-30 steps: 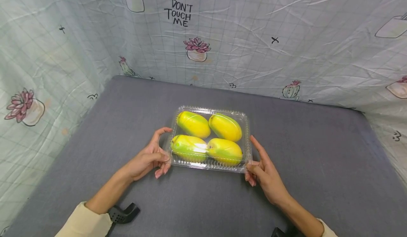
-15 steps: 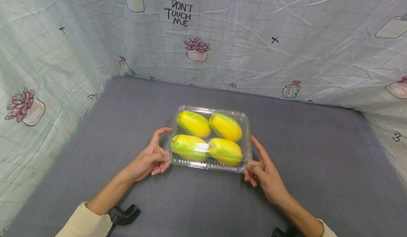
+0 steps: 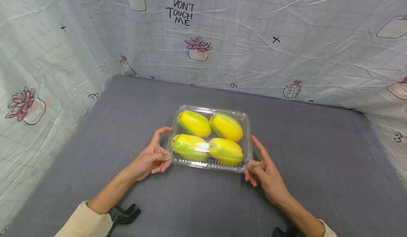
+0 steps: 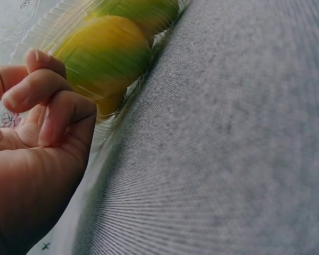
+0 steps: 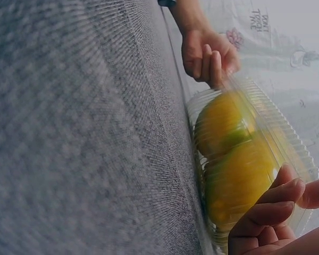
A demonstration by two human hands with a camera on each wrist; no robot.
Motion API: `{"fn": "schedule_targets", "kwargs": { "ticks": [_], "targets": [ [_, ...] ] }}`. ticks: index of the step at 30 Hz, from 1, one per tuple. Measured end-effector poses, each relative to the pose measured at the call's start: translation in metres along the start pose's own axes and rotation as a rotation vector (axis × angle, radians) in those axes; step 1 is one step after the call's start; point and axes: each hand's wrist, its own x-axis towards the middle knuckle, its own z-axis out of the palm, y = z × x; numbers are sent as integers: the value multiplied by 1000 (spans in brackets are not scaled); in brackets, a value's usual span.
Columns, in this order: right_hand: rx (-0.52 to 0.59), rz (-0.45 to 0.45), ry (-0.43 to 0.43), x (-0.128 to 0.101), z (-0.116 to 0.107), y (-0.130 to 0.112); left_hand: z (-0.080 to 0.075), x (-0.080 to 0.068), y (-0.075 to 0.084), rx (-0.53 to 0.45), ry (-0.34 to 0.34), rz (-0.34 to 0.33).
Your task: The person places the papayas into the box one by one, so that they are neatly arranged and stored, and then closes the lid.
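Note:
A clear plastic clamshell box (image 3: 210, 167) with a ribbed rim sits at the middle of the grey surface, its lid down over several yellow-green mangoes (image 3: 225, 127). My left hand (image 3: 147, 161) pinches the box's left rim near the front corner, the index finger stretched along that side. At the opposite side my right hand (image 3: 267, 177) pinches the right rim near its front corner, its index finger pointing up along the edge. In the left wrist view the other fingers (image 4: 64, 114) curl below the rim. The right wrist view shows a mango (image 5: 236, 180) through the ribbed wall.
Grey cloth (image 3: 318, 159) covers the table around the box. A white grid-patterned curtain (image 3: 241, 53) with plant drawings hangs behind and at both sides. A black strap mount (image 3: 125, 214) sits at the left wrist; part of another shows by the right forearm.
The lower fingers of my left hand have drawn in slightly towards the rim. The box and the right hand look almost unchanged; the whole head view has shifted very slightly.

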Motion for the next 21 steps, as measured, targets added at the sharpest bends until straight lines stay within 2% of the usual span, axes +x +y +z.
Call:
{"fn": "schedule_targets", "kwargs": {
  "ticks": [6,13,21],
  "targets": [
    [-3,3,1,0,0,-1,1,0,0,-15,24,-14],
    [-3,3,4,0,0,-1,1,-1,2,-14,7,-11],
    [0,-2,5,0,0,-2,5,-1,2,-15,78,-47]
  ]
}}
